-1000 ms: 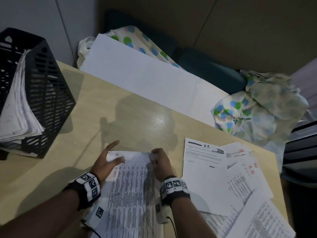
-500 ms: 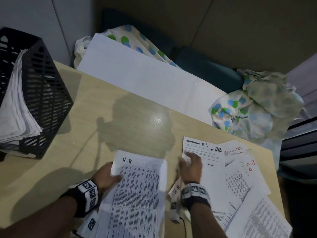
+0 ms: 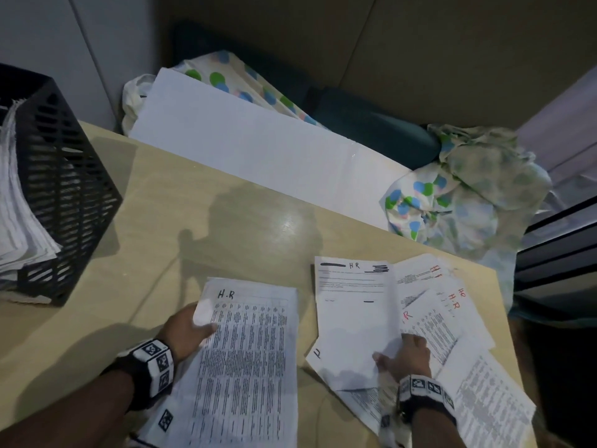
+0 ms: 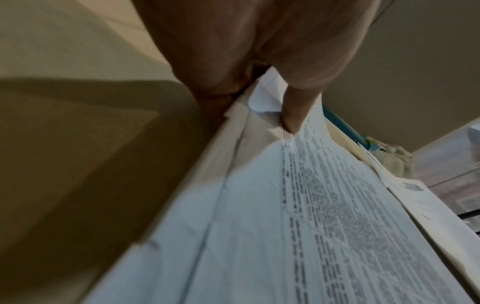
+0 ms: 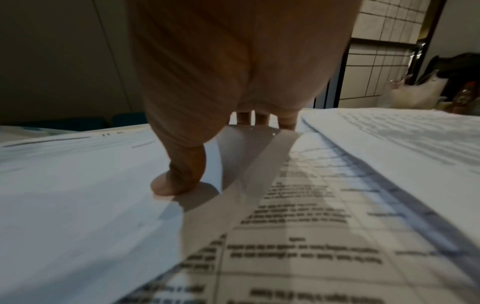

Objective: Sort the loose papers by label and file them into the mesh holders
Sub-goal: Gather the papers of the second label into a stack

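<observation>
A stack of printed papers (image 3: pixel 245 357) labelled "H.R" lies at the near middle of the table. My left hand (image 3: pixel 189 331) grips its left edge, thumb (image 4: pixel 293 115) on top and fingers underneath. To the right is a loose spread of sheets, topped by a white letter sheet (image 3: pixel 352 305) marked "H R". My right hand (image 3: pixel 405 352) rests on that spread, thumb (image 5: pixel 171 185) pressing the letter sheet and fingertips (image 5: pixel 259 120) touching down at its right edge. Whether they reach under the edge is hidden. A black mesh holder (image 3: pixel 68 195) stands far left.
The mesh holder holds a thick bundle of papers (image 3: pixel 16 205). More sheets with red "H.R" labels (image 3: pixel 452 302) fan toward the table's right edge (image 3: pixel 504 318). A white board (image 3: pixel 252 150) and spotted cloth (image 3: pixel 458 202) lie behind the table.
My right hand has let go of the H.R stack and moved right onto the loose sheets. The left hand now holds the stack alone, its label uncovered.
</observation>
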{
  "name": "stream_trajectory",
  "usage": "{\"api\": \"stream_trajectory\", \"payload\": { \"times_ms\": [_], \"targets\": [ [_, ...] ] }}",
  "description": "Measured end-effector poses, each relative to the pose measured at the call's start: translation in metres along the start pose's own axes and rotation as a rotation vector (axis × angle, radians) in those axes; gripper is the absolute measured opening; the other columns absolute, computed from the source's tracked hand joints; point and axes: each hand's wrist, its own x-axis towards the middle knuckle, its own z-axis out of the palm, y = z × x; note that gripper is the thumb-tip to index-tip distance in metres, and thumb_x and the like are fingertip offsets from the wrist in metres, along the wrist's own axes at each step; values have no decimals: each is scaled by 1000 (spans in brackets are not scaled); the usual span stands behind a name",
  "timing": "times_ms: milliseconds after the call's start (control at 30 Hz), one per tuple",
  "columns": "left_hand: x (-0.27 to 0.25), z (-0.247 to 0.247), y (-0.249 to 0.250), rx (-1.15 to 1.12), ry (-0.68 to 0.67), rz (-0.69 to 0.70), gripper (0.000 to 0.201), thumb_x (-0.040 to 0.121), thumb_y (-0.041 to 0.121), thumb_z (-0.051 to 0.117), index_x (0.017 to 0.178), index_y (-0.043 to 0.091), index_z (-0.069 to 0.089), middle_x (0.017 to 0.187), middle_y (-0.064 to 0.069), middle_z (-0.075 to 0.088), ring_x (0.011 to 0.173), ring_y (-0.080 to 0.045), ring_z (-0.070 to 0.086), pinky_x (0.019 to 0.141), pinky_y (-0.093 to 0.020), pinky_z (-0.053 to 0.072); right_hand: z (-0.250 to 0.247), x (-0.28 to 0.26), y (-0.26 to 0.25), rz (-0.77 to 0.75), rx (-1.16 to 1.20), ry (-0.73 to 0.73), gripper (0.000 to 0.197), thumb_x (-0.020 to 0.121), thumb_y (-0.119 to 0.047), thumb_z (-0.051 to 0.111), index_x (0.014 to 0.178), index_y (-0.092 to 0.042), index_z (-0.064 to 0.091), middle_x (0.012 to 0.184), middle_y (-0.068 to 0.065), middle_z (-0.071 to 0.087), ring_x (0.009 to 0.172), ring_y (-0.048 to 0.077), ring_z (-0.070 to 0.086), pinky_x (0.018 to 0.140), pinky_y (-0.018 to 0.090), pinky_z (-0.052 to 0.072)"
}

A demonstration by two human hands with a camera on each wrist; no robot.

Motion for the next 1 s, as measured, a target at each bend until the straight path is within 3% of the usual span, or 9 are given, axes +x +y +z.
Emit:
{"api": "stream_trajectory", "payload": {
  "times_ms": [100,200,367,500,567,733,800,900,1000],
  "targets": [
    [-4,0,3,9,26,-1,41,81,19,71,121,15,60,115,-6,67,96,-18,59,87,-29,43,2,-5,-10,-21,47,39,61,83,-39,67,128,-1,49,136,18,41,123,37,41,104,41,36],
    [-9,-1,7,22,30,5,40,82,17,69,121,14,60,115,-9,67,93,-17,58,85,-28,42,-4,-5,-12,-139,73,40,33,95,-18,53,120,3,57,125,26,53,116,39,45,94,39,37],
    [-12,-4,10,85,52,2,39,83,19,68,121,15,60,113,-9,68,91,-19,58,82,-27,42,-32,11,0,-152,-15,18,33,98,-33,40,106,-10,62,109,11,58,100,27,56,89,40,47],
    [-10,-4,6,126,34,2,37,83,20,67,120,16,60,114,-8,68,97,-22,61,84,-30,46,-38,19,7,-171,-242,20,28,94,-26,42,116,-19,58,121,6,50,112,24,51,93,41,46],
    [-10,-5,7,141,22,9,35,83,20,66,118,17,60,113,-7,68,95,-20,60,83,-29,45,-35,22,4,-176,-163,17,38,89,-22,52,127,-17,49,129,7,47,116,26,51,95,43,46],
    [-9,-7,13,159,-22,-4,32,84,20,64,116,18,60,112,-4,67,94,-18,59,82,-28,43,-19,24,-16,-162,-126,-25,80,70,-46,77,134,-16,39,131,9,46,121,29,49,95,43,46],
    [-7,-7,12,166,-32,-19,33,84,21,64,116,18,60,113,-4,68,94,-19,60,82,-28,44,-16,22,-24,-129,-69,-52,71,69,-39,80,126,-15,45,119,5,56,112,27,56,92,40,48],
    [-7,-6,11,151,-18,-31,33,85,20,63,117,18,60,113,-4,68,95,-20,61,82,-29,45,-22,23,-34,-105,20,-137,34,77,-26,72,103,-9,59,79,-3,61,79,18,62,82,34,53],
    [-7,-7,13,152,20,-19,36,87,17,59,123,17,57,116,-6,66,99,-24,60,82,-30,42,-43,23,-45,-111,251,-31,16,86,-21,64,97,-10,66,85,9,70,84,27,63,79,31,47]
  ]
}}
